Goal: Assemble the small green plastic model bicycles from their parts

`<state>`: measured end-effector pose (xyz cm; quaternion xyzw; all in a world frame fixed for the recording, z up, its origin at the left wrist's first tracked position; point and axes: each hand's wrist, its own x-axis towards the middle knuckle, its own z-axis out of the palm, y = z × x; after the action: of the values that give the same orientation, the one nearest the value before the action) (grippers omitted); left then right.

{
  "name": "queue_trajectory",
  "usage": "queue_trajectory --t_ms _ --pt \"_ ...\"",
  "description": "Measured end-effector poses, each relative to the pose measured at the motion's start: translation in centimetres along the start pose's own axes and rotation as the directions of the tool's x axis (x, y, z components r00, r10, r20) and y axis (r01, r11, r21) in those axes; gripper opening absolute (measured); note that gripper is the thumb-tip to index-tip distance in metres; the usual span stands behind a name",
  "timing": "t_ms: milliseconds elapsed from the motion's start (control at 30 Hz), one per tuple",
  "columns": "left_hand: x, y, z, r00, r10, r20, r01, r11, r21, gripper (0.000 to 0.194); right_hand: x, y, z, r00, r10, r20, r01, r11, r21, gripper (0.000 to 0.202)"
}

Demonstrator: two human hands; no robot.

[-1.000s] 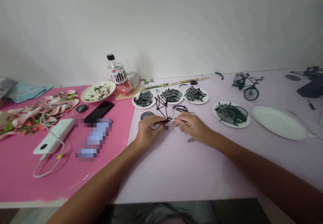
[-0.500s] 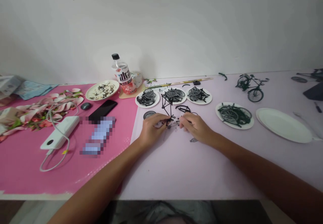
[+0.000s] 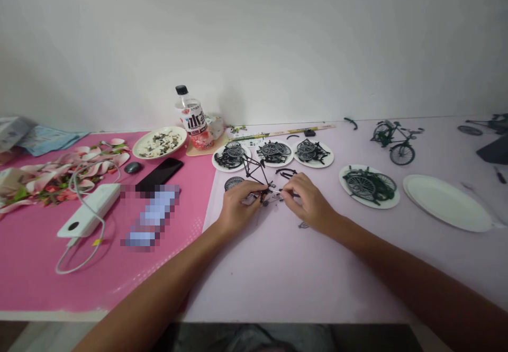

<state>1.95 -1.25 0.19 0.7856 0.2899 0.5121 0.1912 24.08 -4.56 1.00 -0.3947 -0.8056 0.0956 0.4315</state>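
Between the fingertips of my left hand (image 3: 243, 204) is pinched a black model bicycle frame (image 3: 255, 169), tilted with its thin tubes pointing up and left. My right hand (image 3: 307, 201) grips a small screwdriver (image 3: 275, 191); its thin metal shaft reaches left to the parts at my left fingertips. Whether the tip sits in a screw is too small to tell. A loose spoked wheel (image 3: 233, 183) lies behind my left hand. Curved black parts (image 3: 286, 173) rest just behind my right hand, and a small dark piece (image 3: 304, 225) lies in front of it.
Three small plates (image 3: 273, 162) of black bicycle parts stand behind my hands. Right are a plate of green parts (image 3: 367, 187), a white plate (image 3: 448, 204) and a green model bicycle (image 3: 397, 140). Left are a bottle (image 3: 193, 122), phone (image 3: 160, 174), power bank (image 3: 89, 211) and petals (image 3: 79, 167).
The bicycle frame has tipped over to the left in my left hand. My right hand has shifted slightly, with the screwdriver still pointing at the frame. The camera view has moved a little.
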Motion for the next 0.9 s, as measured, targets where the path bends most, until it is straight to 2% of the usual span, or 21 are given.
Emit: queue_trajectory --t_ms 233,367,667,900 --pt "0.18 0.51 -0.26 0.998 0.044 -0.041 -0.045 0.999 -0.03 0.011 -0.16 -0.51 -0.25 0.998 -0.043 0.043 0.046 0.998 -0.053 0.008" --pt "0.03 0.5 -0.28 0.997 0.05 -0.053 -0.052 0.998 -0.038 0.01 -0.33 -0.29 0.07 0.996 -0.088 0.01 0.089 0.996 -0.02 0.008" --pt "-0.28 0.43 -0.13 0.993 0.099 -0.059 -0.102 0.993 -0.055 0.014 -0.77 0.16 0.43 1.0 0.01 0.024 -0.01 1.0 -0.006 0.015" --pt "-0.33 0.24 -0.1 0.995 0.088 -0.042 -0.09 0.995 -0.053 0.013 -0.88 0.26 0.41 0.999 0.044 0.026 -0.043 0.999 -0.007 0.018"
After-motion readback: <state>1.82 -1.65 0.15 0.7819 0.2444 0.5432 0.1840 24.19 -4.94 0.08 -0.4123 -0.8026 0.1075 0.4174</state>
